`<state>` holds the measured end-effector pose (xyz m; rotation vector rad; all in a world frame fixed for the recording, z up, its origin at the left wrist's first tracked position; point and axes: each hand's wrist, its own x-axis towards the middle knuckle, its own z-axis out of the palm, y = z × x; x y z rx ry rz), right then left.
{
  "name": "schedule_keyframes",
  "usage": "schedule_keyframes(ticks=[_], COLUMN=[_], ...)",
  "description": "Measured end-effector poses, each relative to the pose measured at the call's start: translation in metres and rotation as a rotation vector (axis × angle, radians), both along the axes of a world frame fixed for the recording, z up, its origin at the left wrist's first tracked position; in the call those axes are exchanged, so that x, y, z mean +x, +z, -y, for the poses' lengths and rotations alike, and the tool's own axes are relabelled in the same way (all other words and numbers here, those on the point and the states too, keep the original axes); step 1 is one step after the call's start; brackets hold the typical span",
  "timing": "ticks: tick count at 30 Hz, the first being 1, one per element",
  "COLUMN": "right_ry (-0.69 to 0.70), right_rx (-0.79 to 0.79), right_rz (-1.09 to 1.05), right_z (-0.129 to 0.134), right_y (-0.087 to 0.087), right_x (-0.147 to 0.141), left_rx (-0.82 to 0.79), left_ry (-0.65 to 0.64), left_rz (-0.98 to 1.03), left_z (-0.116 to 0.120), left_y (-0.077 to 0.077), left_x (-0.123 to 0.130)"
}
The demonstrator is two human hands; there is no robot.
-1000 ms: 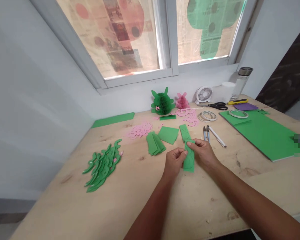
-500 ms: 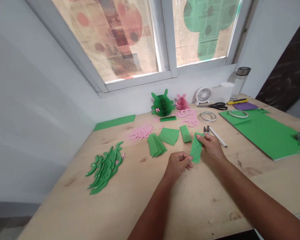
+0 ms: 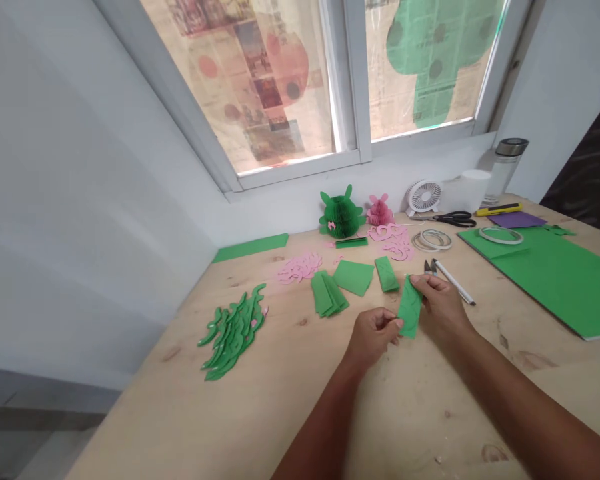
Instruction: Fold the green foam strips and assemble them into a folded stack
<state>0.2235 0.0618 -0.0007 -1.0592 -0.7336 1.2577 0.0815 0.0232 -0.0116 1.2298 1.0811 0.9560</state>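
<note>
From my remote station I record one green paper strip [image 3: 411, 305], right of centre in the frame, raised between two hands. The left hand [image 3: 377, 333] pinches its lower left edge with thumb and fingers; the right hand [image 3: 443, 303] pinches its upper right edge. I judge that this two-edged grip keeps the thin paper taut and leaves its curved markings exposed.

Pieces appear sorted by colour and shape, presumably to avoid mixing. One pile of green cutouts [image 3: 234, 335] lies left of centre on the surface [image 3: 290, 400]; two groups of pink cutouts [image 3: 300, 268] lie farther up. Individual pieces overlap, so I cannot certify their number.

Counted items: one loose strip [image 3: 387, 274] and one green sheet [image 3: 354, 277] near mid-frame, beside one fanned stack [image 3: 329, 293]; two honeycomb paper figures [image 3: 341, 217], one green, one pink, against the wall. To the right: one white pen [image 3: 455, 282] and one pair of snips [image 3: 429, 268], seemingly placed for easy reach beside the right hand; one pair of black-handled scissors [image 3: 455, 219]; one yellow cutter [image 3: 499, 209]; one tape ring [image 3: 501, 235] on the large green board [image 3: 565, 283].
</note>
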Motion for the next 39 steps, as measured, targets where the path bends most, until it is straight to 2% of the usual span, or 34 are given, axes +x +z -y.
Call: schedule_keyframes(ticks=[4,7,9,11,13,16,19,22,27,31,39], right_ry=[0.045,0.07,0.059,0.038,0.031,0.054,0.093,0.108,0.139,0.148,0.038], right_rx=[0.03,0.081,0.094,0.105,0.109,0.098,0.093,0.077,0.069,0.09,0.142], right_rz=[0.04,0.181,0.27,0.316,0.339,0.364,0.374,0.371,0.347,0.355,0.354], right_z=[0.003,0.004,0.004,0.005,0.005,0.007,0.008,0.009,0.008,0.006,0.002], right_y=[-0.007,-0.009,-0.008,-0.006,-0.003,-0.002,-0.002,-0.002,-0.004,-0.009,-0.013], right_x=[-0.007,-0.009,-0.007,-0.006,-0.006,-0.007,-0.01,-0.01,-0.009,-0.009,-0.006], left_rx=[0.048,0.101,0.182,0.259,0.273,0.244,0.148,0.091,0.192,0.179,0.279], left_ry=[0.037,0.101,0.223,0.397,0.526,0.65,0.665,0.655,0.624,0.591,0.674], left_rz=[-0.009,-0.08,-0.181,-0.306,-0.454,-0.728,-0.981,-1.195,-1.493,-1.536,-1.48], left_z=[0.0,-0.004,-0.009,-0.015,-0.021,-0.028,-0.031,-0.03,-0.025,-0.024,-0.024], left_y=[-0.003,-0.002,0.0,0.005,0.009,0.013,0.012,0.005,-0.005,-0.006,0.0], left_x=[0.003,-0.002,-0.013,-0.03,-0.05,-0.073,-0.081,-0.076,-0.067,-0.066,-0.067])
